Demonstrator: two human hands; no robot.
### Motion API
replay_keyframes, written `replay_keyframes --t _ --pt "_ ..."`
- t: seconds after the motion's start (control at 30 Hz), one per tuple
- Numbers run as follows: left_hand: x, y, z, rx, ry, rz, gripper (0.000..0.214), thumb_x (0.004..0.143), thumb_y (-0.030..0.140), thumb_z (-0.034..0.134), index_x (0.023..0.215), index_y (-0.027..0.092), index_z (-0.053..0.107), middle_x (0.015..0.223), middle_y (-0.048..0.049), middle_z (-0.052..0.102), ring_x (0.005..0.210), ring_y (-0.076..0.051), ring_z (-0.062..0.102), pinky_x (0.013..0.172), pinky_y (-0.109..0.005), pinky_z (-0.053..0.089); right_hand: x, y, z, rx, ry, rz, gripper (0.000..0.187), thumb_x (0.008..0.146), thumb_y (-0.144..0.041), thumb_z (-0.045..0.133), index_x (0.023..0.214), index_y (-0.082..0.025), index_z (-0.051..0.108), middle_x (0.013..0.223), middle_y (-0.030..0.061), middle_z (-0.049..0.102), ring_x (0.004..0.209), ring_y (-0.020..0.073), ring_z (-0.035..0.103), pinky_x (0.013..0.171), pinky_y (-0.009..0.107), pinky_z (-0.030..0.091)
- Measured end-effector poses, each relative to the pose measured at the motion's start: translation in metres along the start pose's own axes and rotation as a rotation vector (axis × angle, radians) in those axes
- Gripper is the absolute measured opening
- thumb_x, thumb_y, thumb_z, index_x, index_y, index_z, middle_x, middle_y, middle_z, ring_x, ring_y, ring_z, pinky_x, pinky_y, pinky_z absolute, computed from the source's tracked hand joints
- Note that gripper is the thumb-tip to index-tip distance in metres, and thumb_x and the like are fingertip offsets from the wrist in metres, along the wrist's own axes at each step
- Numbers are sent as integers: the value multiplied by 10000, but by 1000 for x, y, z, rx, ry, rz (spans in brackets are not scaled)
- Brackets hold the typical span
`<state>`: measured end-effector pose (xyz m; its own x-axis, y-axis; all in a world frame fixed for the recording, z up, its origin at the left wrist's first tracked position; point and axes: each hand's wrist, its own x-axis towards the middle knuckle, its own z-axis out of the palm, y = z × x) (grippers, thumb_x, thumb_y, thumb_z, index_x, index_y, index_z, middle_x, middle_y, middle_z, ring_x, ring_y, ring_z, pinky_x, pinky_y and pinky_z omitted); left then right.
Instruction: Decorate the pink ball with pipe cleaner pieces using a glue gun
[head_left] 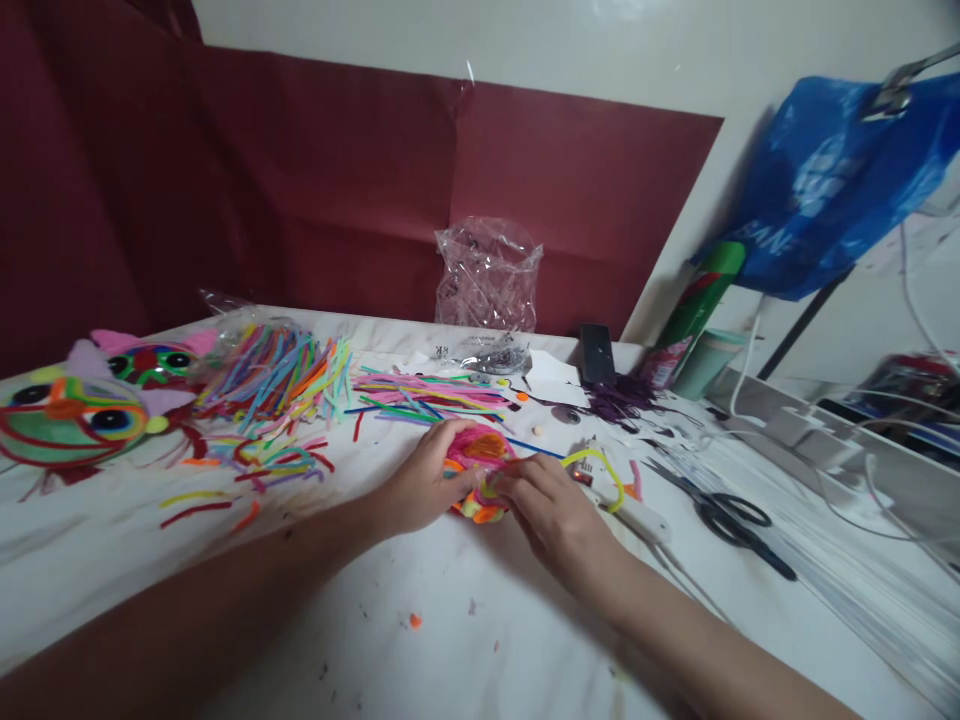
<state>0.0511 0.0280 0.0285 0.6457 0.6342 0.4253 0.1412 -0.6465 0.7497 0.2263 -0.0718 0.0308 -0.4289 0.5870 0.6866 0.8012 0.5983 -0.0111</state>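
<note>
A round, pink and orange pipe-cleaner ball [480, 460] lies on the white table [465, 640] in front of me. My left hand [420, 485] curls round its left side and holds it. My right hand [551, 515] pinches at the ball's right edge, where a yellow-green pipe cleaner [600, 465] loops out. A white glue gun [637, 515] rests just beyond my right hand.
Heaps of coloured pipe cleaners [277, 385] spread over the table's left and middle. Two finished animal faces [71, 415] sit at far left. Black scissors [739, 525] lie at right, near cables and a power strip [795, 430]. A clear plastic bag [487, 275] stands at the back.
</note>
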Motion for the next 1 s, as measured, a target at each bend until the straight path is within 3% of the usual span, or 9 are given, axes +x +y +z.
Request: replay_keyframes --t 0.57,1.0 --pt "0 0 0 -12 -3 6 451 836 308 592 1251 215 440 1268 -112 526 1215 -273 468 1049 -449 350 5 6 1 -108 -68 -20 184 930 -102 443 901 -156 617 864 91 617 792 200 479 691 330 358" --pt "-3 0 1 33 11 24 469 833 329 591 1258 206 435 1272 -118 519 1217 -272 464 1046 -442 352 5 5 -2 -109 -40 -31 157 914 -116 492 887 -163 640 826 74 604 761 194 452 663 315 327"
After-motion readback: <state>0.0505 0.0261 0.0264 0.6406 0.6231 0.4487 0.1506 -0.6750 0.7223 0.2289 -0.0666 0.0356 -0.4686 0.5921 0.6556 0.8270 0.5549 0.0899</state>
